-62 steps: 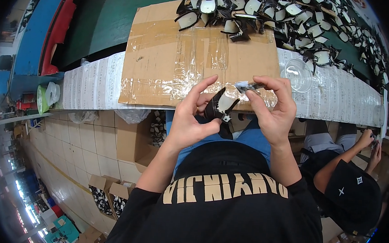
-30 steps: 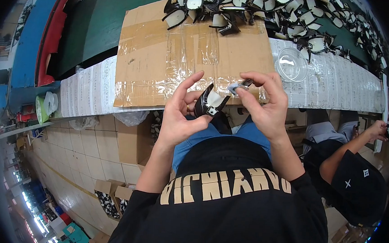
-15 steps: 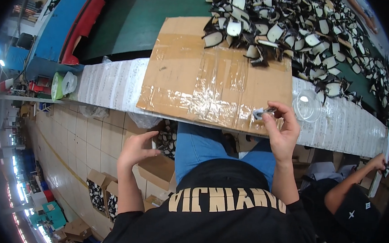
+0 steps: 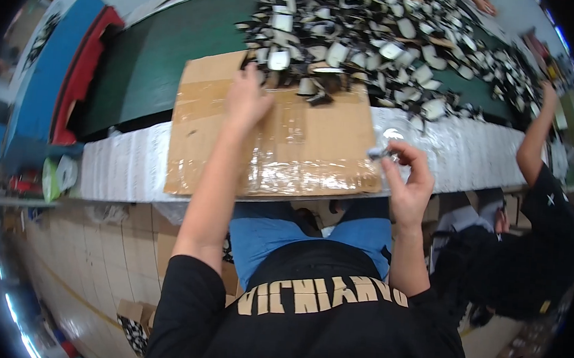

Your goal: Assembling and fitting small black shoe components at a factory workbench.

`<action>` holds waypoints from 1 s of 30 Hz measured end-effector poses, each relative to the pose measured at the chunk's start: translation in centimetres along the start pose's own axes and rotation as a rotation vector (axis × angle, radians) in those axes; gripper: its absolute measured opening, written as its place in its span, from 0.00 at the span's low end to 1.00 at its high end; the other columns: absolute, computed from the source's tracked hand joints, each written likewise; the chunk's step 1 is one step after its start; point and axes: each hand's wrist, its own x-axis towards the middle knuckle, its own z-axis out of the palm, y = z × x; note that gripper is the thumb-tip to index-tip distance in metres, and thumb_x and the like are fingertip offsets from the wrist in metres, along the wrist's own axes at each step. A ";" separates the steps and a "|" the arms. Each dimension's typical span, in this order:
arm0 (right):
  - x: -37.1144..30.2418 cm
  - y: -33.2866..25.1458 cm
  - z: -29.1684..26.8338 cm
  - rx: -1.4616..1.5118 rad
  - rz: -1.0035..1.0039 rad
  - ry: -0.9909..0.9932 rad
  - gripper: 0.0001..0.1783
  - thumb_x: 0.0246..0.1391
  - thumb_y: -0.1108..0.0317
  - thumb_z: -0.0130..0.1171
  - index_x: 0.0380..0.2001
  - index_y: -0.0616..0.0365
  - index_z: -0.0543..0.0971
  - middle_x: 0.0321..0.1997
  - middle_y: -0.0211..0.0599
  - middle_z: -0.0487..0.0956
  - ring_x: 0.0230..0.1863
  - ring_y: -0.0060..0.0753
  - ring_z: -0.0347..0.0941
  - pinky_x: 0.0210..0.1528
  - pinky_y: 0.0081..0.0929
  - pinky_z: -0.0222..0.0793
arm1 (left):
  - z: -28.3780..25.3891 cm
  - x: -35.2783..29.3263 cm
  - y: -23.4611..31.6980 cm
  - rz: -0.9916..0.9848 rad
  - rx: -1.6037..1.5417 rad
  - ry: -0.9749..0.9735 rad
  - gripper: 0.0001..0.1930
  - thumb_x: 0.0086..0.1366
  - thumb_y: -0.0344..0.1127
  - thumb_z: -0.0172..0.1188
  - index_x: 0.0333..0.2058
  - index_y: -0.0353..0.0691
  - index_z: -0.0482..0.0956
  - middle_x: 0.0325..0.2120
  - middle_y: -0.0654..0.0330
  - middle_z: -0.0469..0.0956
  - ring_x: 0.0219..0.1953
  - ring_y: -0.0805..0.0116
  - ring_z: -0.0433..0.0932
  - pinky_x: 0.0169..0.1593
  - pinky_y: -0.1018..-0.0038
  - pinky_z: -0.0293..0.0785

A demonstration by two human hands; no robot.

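Taking the cardboard sheet [image 4: 211,164] as our landmark, we see our left hand [image 4: 247,103] over its far left part, fingertips at the near edge of the heaped black-and-white pieces [image 4: 376,52]; blur keeps us from telling whether that grip is apart or closed. The heap overlaps the sheet's far edge and spreads beyond it to the right. Our right hand [image 4: 410,184], by the sheet's right edge, has its grip pinched on a small grey-and-white item [image 4: 376,153]. Just right of the sheet, a clear round container [image 4: 403,128] stands on the white-covered table [image 4: 475,155]. Nearer us than the sheet, big tan block letters [image 4: 322,299] cross our black shirt [image 4: 315,344]; well right of it, a co-worker's black sleeve [image 4: 544,207] bears a small white cross-shaped mark [image 4: 551,199].
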 end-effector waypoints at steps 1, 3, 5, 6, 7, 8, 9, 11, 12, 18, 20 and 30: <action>0.8 0.7 -1.3 -0.053 0.000 0.063 0.16 0.49 0.76 0.69 0.44 0.59 0.84 0.37 0.30 0.80 0.38 0.27 0.68 0.45 0.24 0.65 | -0.2 -0.1 -0.3 -0.003 -0.002 0.010 0.32 0.54 0.45 0.70 0.56 0.38 0.73 0.51 0.46 0.74 0.50 0.48 0.79 0.51 0.57 0.78; 2.3 1.2 -3.2 -0.225 -0.039 0.089 0.16 0.49 0.76 0.69 0.44 0.57 0.85 0.37 0.30 0.81 0.39 0.27 0.69 0.46 0.25 0.66 | -0.9 -0.8 -1.4 -0.046 -0.024 0.041 0.31 0.54 0.46 0.70 0.55 0.39 0.75 0.49 0.48 0.76 0.48 0.49 0.79 0.50 0.58 0.77; 3.3 2.9 -4.2 -0.290 -0.013 0.104 0.16 0.47 0.75 0.71 0.43 0.55 0.86 0.35 0.30 0.82 0.40 0.29 0.71 0.46 0.26 0.67 | -1.8 -1.8 -1.9 -0.087 -0.159 0.004 0.27 0.55 0.47 0.70 0.51 0.42 0.79 0.45 0.51 0.77 0.46 0.51 0.79 0.49 0.60 0.76; 3.5 4.1 -4.4 -0.339 -0.051 0.068 0.16 0.45 0.74 0.71 0.42 0.54 0.86 0.35 0.30 0.83 0.40 0.30 0.72 0.47 0.28 0.67 | -2.1 -2.7 -2.7 -0.063 -0.219 0.031 0.24 0.56 0.44 0.69 0.50 0.42 0.81 0.43 0.53 0.77 0.45 0.55 0.79 0.48 0.62 0.76; 3.6 5.0 -4.5 -0.388 -0.088 0.030 0.17 0.44 0.73 0.72 0.41 0.53 0.87 0.34 0.29 0.83 0.41 0.31 0.73 0.47 0.29 0.68 | -2.2 -3.7 -3.4 -0.040 -0.279 0.058 0.20 0.56 0.42 0.69 0.48 0.42 0.83 0.41 0.55 0.77 0.44 0.59 0.79 0.47 0.64 0.76; 3.8 5.3 -4.5 -0.422 -0.103 0.016 0.16 0.42 0.70 0.73 0.39 0.51 0.87 0.32 0.26 0.84 0.41 0.32 0.73 0.46 0.32 0.68 | -2.7 -5.1 -4.0 -0.036 -0.280 0.050 0.20 0.56 0.42 0.69 0.48 0.42 0.83 0.41 0.55 0.77 0.44 0.59 0.79 0.47 0.64 0.76; 3.5 5.3 -5.7 -0.452 -0.079 0.046 0.16 0.42 0.70 0.73 0.39 0.51 0.87 0.32 0.26 0.84 0.41 0.32 0.73 0.46 0.32 0.68 | -2.7 -5.8 -3.3 -0.070 -0.572 -0.038 0.18 0.57 0.36 0.68 0.47 0.41 0.84 0.43 0.56 0.77 0.45 0.62 0.79 0.48 0.66 0.76; 4.3 6.2 -4.4 -0.484 -0.141 -0.032 0.16 0.41 0.68 0.74 0.38 0.50 0.87 0.31 0.23 0.84 0.39 0.31 0.72 0.45 0.32 0.66 | -5.1 -9.4 -3.9 -0.165 -0.820 -0.077 0.16 0.57 0.30 0.67 0.46 0.39 0.85 0.45 0.58 0.78 0.47 0.66 0.78 0.49 0.67 0.77; 4.4 6.5 -4.5 -0.490 -0.133 -0.026 0.16 0.41 0.68 0.74 0.38 0.50 0.87 0.31 0.23 0.84 0.39 0.31 0.72 0.45 0.32 0.66 | -5.9 -10.9 -2.4 -0.217 -0.991 -0.075 0.15 0.57 0.25 0.66 0.45 0.37 0.84 0.46 0.58 0.79 0.48 0.67 0.78 0.50 0.69 0.77; 4.8 7.2 -3.7 -0.576 -0.186 -0.070 0.16 0.40 0.66 0.75 0.37 0.48 0.88 0.30 0.21 0.84 0.36 0.30 0.70 0.44 0.33 0.62 | -8.3 -16.6 -0.5 -0.508 -1.345 -0.268 0.16 0.62 0.19 0.63 0.49 0.29 0.81 0.39 0.54 0.83 0.36 0.66 0.83 0.44 0.73 0.80; 4.9 7.3 -3.6 -0.561 -0.194 -0.081 0.16 0.40 0.65 0.75 0.37 0.48 0.88 0.30 0.21 0.84 0.36 0.30 0.70 0.43 0.33 0.61 | -8.1 -17.5 -0.8 -0.459 -1.325 -0.334 0.17 0.63 0.19 0.62 0.52 0.29 0.80 0.40 0.54 0.82 0.37 0.67 0.82 0.43 0.73 0.80; 4.6 4.6 -3.9 -0.304 -0.006 -0.133 0.15 0.47 0.71 0.71 0.41 0.55 0.86 0.36 0.29 0.82 0.39 0.24 0.70 0.45 0.23 0.68 | -8.2 -18.7 2.0 -0.371 -1.445 -0.376 0.41 0.54 0.14 0.58 0.69 0.30 0.57 0.54 0.49 0.76 0.52 0.61 0.80 0.57 0.68 0.77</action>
